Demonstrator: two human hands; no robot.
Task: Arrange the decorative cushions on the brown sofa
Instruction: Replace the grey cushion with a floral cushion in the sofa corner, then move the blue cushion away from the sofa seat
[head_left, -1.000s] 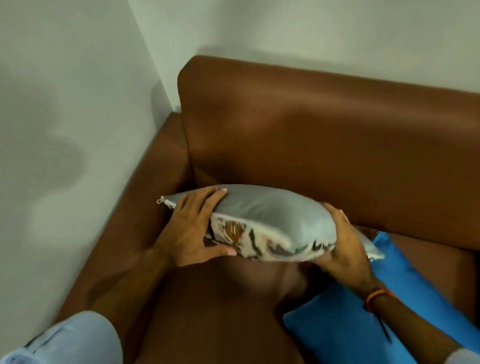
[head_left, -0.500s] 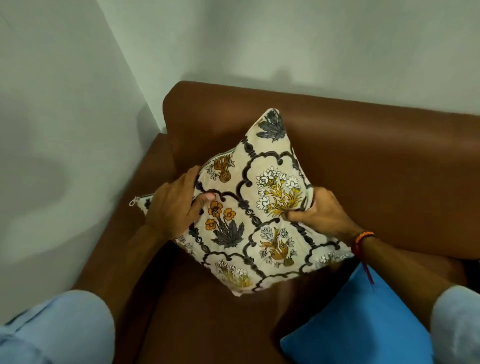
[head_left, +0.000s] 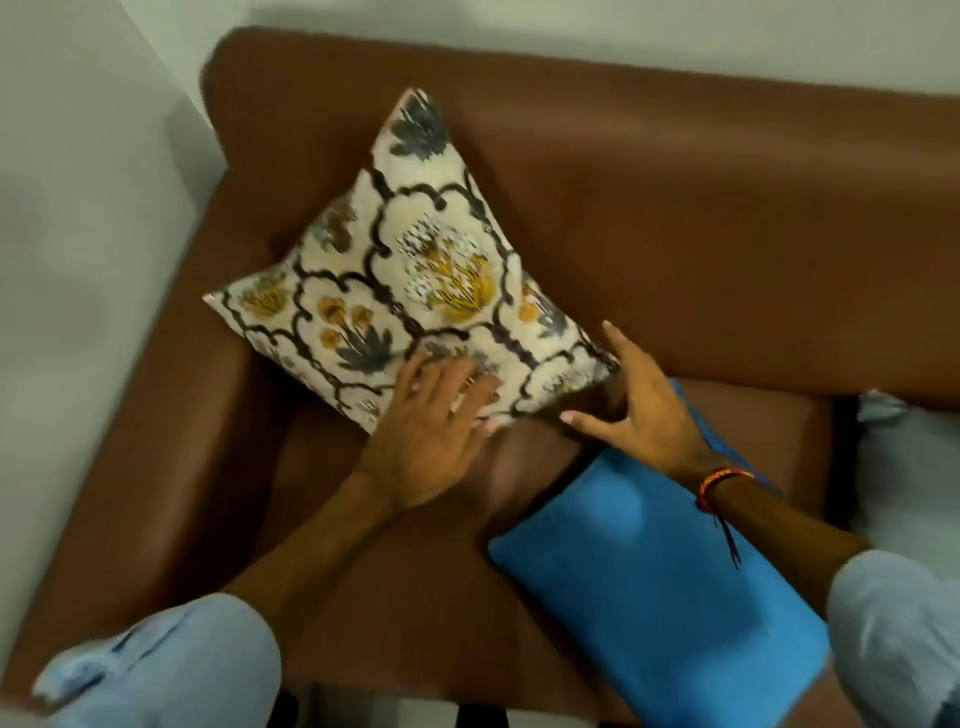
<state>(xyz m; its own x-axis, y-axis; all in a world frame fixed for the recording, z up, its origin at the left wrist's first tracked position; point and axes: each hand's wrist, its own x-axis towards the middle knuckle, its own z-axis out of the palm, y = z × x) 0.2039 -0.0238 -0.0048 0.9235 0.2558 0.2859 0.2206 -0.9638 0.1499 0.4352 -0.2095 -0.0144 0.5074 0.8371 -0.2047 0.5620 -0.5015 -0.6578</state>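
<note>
A cream floral cushion (head_left: 410, 270) with dark scalloped lines and yellow flowers leans on one corner in the left corner of the brown sofa (head_left: 727, 218), against the backrest. My left hand (head_left: 431, 431) lies flat with fingers spread on the cushion's lower corner. My right hand (head_left: 639, 410) is open, its fingers touching the cushion's right corner and its thumb pointing left over the seat. A plain blue cushion (head_left: 654, 587) lies flat on the seat under my right forearm.
The sofa's left armrest (head_left: 171, 441) runs along a pale wall (head_left: 78, 260). A light grey cushion or fabric (head_left: 904, 467) shows at the right edge. My light blue sleeves fill the bottom corners.
Both hands have let go of the floral cushion's sides and slid down to its lower edge. The cushion now rests against the backrest, floral face outward, after being flipped from its grey side.
</note>
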